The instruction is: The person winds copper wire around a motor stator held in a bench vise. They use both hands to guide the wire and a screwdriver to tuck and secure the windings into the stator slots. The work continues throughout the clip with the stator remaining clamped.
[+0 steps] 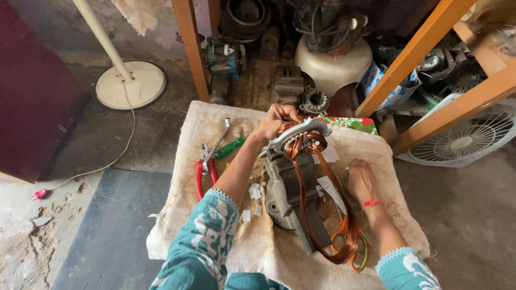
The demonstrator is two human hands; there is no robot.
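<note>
One copper coil [301, 147] part-seated in stator [301, 134]; long loops unplaced. Left hand [275, 122] pinches coil; right hand [360, 180] flat, empty.

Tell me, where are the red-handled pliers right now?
In the head view, the red-handled pliers lie on the left part of the cloth, beside the green screwdriver and a metal wrench, left of the person's left forearm.

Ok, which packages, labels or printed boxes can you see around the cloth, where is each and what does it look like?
Flat box: at the far edge of the cloth, just right of the motor stator that the left hand works on; red and green printed top.
Printed bag or carton: on the floor behind an orange wooden leg; white and blue, crumpled.
No screens or signs are visible.
</note>
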